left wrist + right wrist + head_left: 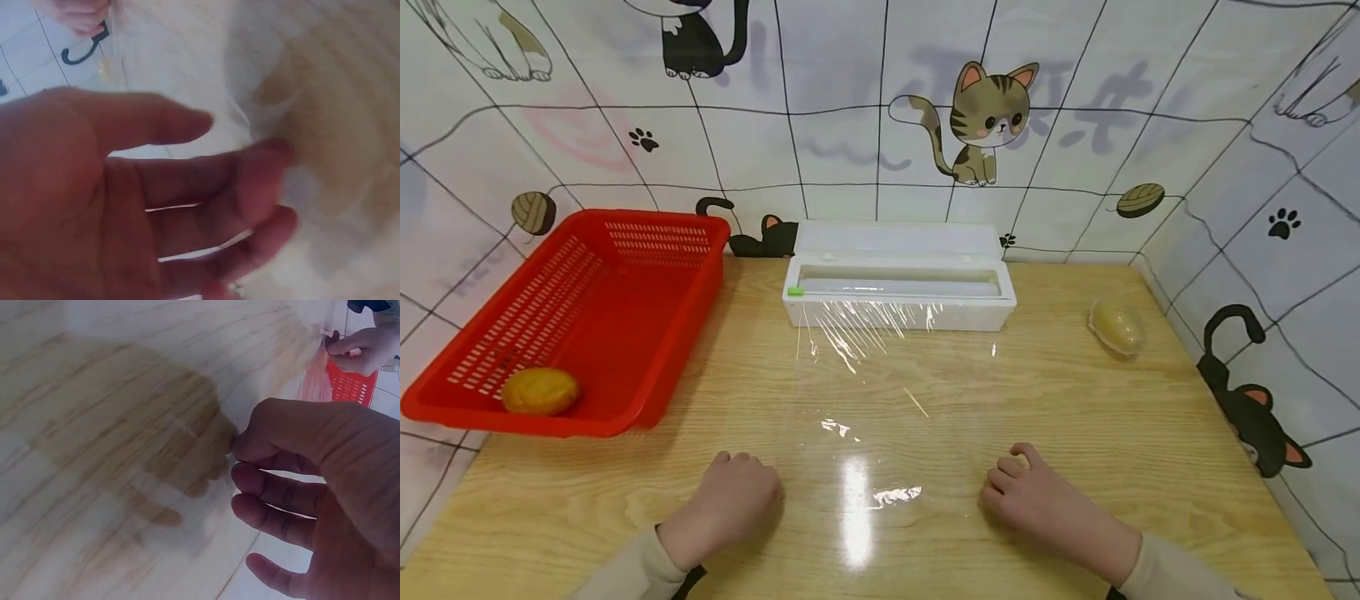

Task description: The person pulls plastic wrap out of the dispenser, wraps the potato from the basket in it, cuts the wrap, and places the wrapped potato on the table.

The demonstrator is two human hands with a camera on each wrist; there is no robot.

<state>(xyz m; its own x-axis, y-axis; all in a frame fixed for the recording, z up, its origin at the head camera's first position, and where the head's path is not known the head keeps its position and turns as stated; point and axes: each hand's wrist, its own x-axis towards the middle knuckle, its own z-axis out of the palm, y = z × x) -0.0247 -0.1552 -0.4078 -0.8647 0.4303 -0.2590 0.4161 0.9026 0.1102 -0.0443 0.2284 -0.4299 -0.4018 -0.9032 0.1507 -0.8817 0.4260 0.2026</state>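
A clear sheet of plastic wrap [891, 417] reaches from a white cling film dispenser [898, 315] toward me over the wooden table. My left hand [730, 500] is low over the table at the sheet's left side. In the left wrist view its thumb [184, 125] stands apart from the loosely bent fingers, whose tips are right at the film. At the sheet's right side is my right hand [1045, 512]. The right wrist view shows its thumb and index fingertips [247, 478] together, pinching the film's edge.
A red plastic basket [658, 367] stands at the left with an oval yellow fruit [540, 392] inside. Another yellow oval piece [1116, 327], covered in clear film, lies at the right. The dispenser's raised lid [902, 242] is near the cat-patterned back wall [842, 150].
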